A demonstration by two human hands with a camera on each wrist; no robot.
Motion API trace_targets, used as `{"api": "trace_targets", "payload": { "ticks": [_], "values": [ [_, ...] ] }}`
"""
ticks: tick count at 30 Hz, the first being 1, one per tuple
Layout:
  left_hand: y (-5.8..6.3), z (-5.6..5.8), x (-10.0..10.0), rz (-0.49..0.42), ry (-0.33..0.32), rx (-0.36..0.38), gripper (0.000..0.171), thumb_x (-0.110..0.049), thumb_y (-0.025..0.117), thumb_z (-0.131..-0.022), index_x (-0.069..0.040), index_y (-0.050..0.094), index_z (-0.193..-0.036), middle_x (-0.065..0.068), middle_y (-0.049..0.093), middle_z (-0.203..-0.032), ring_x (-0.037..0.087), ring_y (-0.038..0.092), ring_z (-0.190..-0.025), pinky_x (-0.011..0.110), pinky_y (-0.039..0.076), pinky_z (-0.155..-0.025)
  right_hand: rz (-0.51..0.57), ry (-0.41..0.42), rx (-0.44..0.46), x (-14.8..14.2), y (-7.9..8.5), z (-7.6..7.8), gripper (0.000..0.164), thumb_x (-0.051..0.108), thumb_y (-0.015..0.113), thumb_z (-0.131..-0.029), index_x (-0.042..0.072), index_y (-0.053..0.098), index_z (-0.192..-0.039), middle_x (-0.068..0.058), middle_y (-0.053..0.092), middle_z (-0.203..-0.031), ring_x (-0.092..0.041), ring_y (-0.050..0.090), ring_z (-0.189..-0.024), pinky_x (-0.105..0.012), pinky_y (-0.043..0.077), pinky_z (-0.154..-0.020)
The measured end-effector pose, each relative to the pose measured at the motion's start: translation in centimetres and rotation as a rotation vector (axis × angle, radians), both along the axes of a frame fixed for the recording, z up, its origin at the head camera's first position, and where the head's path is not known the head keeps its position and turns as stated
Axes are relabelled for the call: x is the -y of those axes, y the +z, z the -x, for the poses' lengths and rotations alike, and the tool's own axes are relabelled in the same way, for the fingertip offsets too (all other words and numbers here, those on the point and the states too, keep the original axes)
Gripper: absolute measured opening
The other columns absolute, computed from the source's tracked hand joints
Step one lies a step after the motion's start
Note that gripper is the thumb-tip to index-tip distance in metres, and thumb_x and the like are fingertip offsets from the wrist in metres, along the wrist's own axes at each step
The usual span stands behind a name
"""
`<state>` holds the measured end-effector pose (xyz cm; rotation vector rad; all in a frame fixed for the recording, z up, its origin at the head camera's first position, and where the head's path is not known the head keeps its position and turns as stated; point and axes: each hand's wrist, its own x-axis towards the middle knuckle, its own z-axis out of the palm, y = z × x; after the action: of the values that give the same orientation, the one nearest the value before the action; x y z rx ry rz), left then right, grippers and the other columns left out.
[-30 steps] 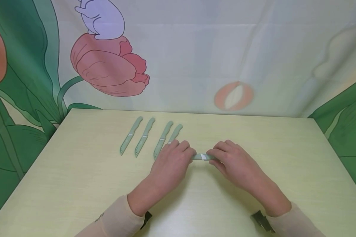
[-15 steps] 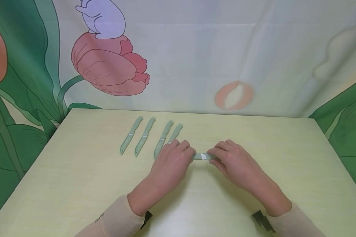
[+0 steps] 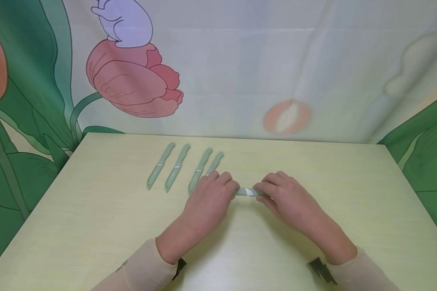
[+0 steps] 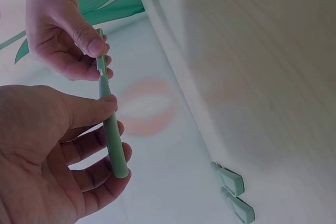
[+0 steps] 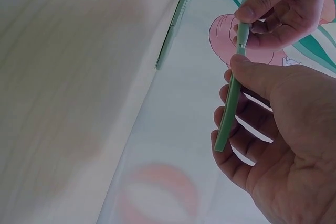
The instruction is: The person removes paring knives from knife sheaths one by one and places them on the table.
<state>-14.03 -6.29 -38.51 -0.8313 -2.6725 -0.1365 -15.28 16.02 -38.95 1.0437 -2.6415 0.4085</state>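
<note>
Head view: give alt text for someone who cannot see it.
A person's left hand and right hand hold a green knife above a pale table. Four similar knives lie side by side, the rightmost partly hidden by the left hand.

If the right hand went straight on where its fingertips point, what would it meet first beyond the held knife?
Probably the left hand, gripping the other end of the green knife, though depth is hard to judge.

No text can be read (the dark marking on the left sleeve is too small).
</note>
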Motion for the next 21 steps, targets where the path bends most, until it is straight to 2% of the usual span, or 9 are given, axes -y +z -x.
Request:
{"api": "trace_targets", "payload": {
  "ticks": [21],
  "values": [
    [0.25, 0.29, 0.04, -0.003, 0.016, 0.024, 0.018, -0.017, 0.077, -0.081, -0.016, 0.071, -0.098, -0.004, 0.056, -0.085, 0.015, 0.042, -0.070, 0.025, 0.038, -0.060, -0.002, -0.003, 0.005, -0.15, 0.34, 0.39, 0.024, 0.019, 0.078, -0.081, 0.015, 0.072, -0.104, 0.006, 0.062, -0.094, -0.012, 0.048, -0.079, -0.025, 0.043, -0.066]
  ]
}}
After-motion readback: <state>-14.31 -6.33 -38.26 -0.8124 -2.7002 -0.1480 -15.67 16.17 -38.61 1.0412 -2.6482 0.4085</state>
